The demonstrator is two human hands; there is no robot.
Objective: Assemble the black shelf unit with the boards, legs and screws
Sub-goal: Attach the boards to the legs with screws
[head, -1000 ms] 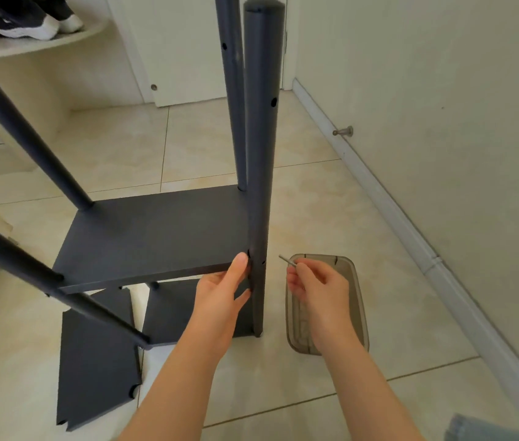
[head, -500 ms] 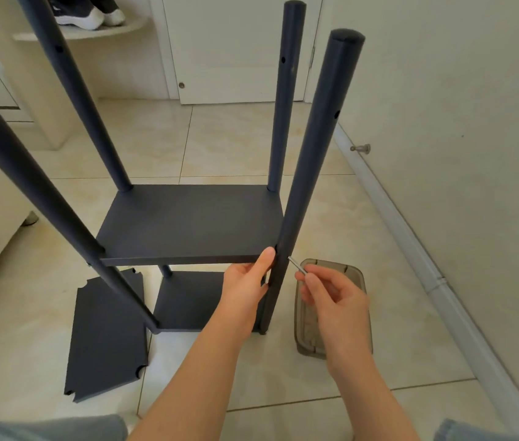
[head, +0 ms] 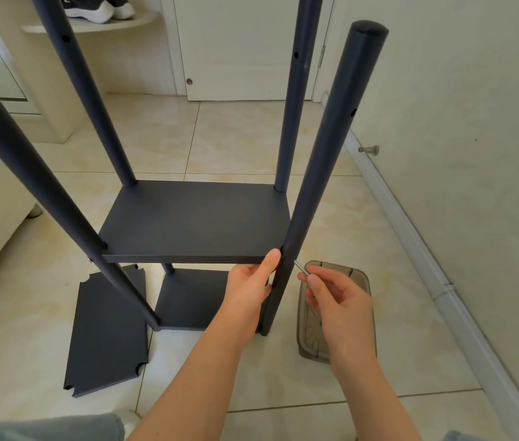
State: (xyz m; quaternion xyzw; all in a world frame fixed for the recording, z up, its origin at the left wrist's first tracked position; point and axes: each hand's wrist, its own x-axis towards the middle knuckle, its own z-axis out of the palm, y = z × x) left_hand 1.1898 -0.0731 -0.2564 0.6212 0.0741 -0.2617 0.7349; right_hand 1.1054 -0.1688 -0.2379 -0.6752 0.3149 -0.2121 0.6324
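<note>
A tiled floor (head: 363, 361) runs up to a pale wall (head: 474, 122) on the right. On it stands the black shelf unit, its four legs rising well above the boards: the near right leg (head: 322, 173), the far right leg (head: 293, 106), the far left leg (head: 86, 100) and the near left leg (head: 29, 167). The upper board (head: 194, 221) sits level between them, and the lower board (head: 191, 297) lies under it, near the floor. A loose board (head: 108, 332) with notched corners lies flat on the tiles to the left of the unit. A smoky plastic tray (head: 307, 338) rests just to the right of the near right leg.

The left hand (head: 248, 291) grips the upper board's front right corner, thumb up along its edge beside the leg, fingers tucked out of sight underneath. The right hand (head: 341, 307) pinches a small metal screw (head: 301, 268) between thumb and forefinger, the other fingers curled; the screw's tip points at the near right leg, just beside it, at the height of the board.
</note>
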